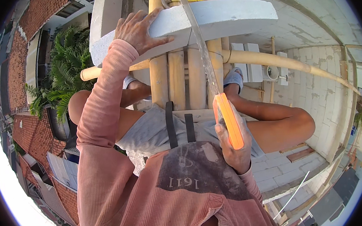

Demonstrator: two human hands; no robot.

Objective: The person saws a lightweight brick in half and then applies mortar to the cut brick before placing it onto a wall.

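A long white lightweight concrete block (233, 15) lies crosswise on upright-running bamboo poles (178, 77) in front of me. My left hand (141, 31) grips its left part, fingers spread over the top and thumb along the near face. In my right hand (237, 151) is a handsaw, its orange handle (231, 122) wrapped by my fingers near my lap. The worn, dusty saw blade (203, 48) runs away from me across the block, right of my left hand. A thin dark line shows on the near face beside the blade; its depth I cannot tell.
A horizontal bamboo pole (278, 57) crosses below the block. My sandalled feet (234, 77) rest either side of the poles. Far below right are block walls, pale blocks (252, 62) and a round bucket (271, 72). Palm fronds (66, 62) and tiled roofs (35, 133) lie left.
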